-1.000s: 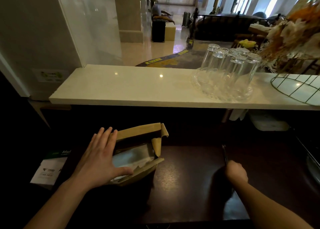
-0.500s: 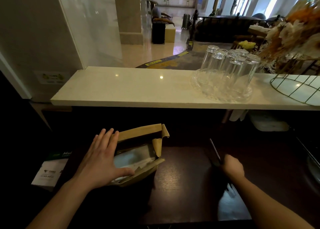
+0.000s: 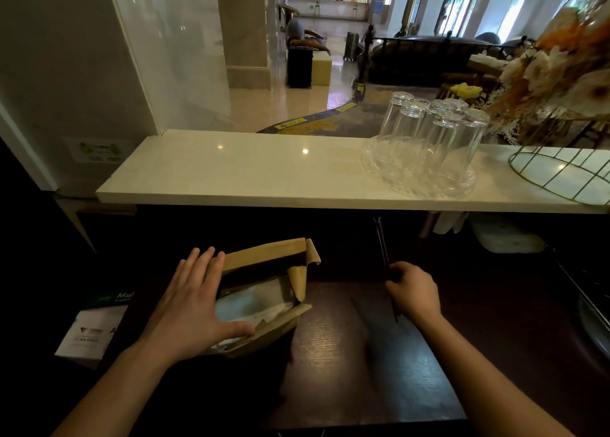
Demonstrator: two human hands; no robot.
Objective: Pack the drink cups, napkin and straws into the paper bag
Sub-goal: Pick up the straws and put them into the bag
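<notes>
A brown paper bag (image 3: 264, 261) stands open on the dark wooden counter (image 3: 346, 354), left of centre. Inside it I see a pale cup lid and a white napkin (image 3: 254, 308). My left hand (image 3: 194, 304) lies flat against the bag's left side with the thumb hooked on its near rim. My right hand (image 3: 412, 289) hovers to the right of the bag, fist closed around thin dark straws (image 3: 383, 245) that point up and away from me. The cups themselves are hidden by the bag walls.
A pale stone shelf (image 3: 247, 175) runs above the counter, carrying a glass tray of upturned glasses (image 3: 429, 139) and a wire basket (image 3: 567, 172) at the right. A white leaflet (image 3: 92, 331) lies left of the bag. A dark sink edge (image 3: 594, 304) sits far right.
My right hand has lifted off the counter with the straws and moved up and slightly left, toward the bag. The left hand has stayed on the bag.
</notes>
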